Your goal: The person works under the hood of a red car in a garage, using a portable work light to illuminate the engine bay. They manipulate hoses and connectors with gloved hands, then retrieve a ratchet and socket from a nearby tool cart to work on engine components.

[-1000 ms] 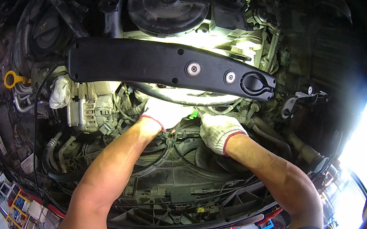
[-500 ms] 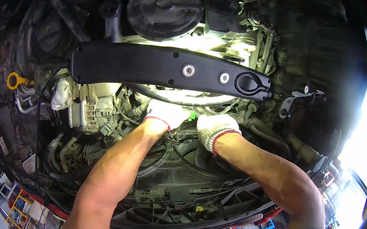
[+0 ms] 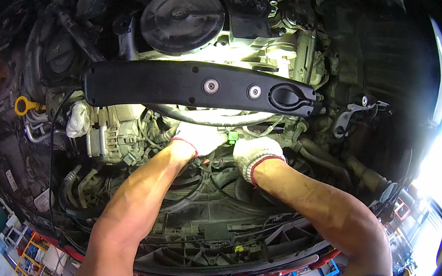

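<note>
My gloved hands reach into a car's engine bay, under a long black work lamp. A small green plastic piece (image 3: 232,137) lies between them. My left hand (image 3: 199,137), in a white knit glove with a red cuff, is closed with its fingertips at the green piece; glare washes out its finger detail. On the other side of that piece, close to it, is my right hand (image 3: 254,154) in a matching glove. Its fingers curl inward, and what they hold, if anything, is hidden behind the hand.
The work lamp (image 3: 145,83) spans the bay just beyond my hands, its cable (image 3: 52,157) hanging at the left. A dark hose (image 3: 218,117) curves below the lamp. The alternator (image 3: 115,134) and a yellow dipstick ring (image 3: 22,106) sit left; the front crossmember (image 3: 208,248) runs nearer me.
The whole view has shifted slightly, and the lamp and engine sit further left. The green piece shows larger between my hands, which keep nearly the same pose.
</note>
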### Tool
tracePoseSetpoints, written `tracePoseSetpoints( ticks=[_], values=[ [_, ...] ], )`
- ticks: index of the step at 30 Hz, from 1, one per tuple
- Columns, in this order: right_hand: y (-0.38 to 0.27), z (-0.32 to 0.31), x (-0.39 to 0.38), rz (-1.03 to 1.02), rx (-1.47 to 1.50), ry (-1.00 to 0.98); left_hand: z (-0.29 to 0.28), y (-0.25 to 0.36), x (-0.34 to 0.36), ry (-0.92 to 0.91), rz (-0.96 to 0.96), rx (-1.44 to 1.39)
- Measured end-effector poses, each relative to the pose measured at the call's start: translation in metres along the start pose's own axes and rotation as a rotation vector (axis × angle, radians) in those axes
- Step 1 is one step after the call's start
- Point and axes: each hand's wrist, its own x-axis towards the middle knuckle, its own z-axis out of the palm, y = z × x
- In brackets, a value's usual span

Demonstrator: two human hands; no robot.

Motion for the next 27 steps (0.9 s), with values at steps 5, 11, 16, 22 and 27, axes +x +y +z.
tracePoseSetpoints(
  ticks=[5, 11, 16, 22, 27],
  values=[
    [-0.005, -0.002, -0.005, 0.095, 0.107, 0.055, -0.007, 0.002, -0.001, 0.009, 0.048, 0.028],
    [-0.007, 0.000, -0.007, 0.114, 0.137, 0.050, -0.012, -0.001, 0.001, -0.206, -0.067, 0.063],
    [-0.005, 0.006, -0.006, 0.118, 0.180, 0.099, -0.011, -0.006, 0.003, -0.341, -0.072, 0.128],
    [0.009, 0.020, 0.001, 0.015, 0.138, 0.174, -0.008, -0.006, -0.001, -0.146, 0.036, 0.160],
    [0.014, 0.034, 0.015, -0.122, 0.140, 0.501, 0.010, 0.006, -0.016, -0.308, 0.093, 0.244]
  ],
)
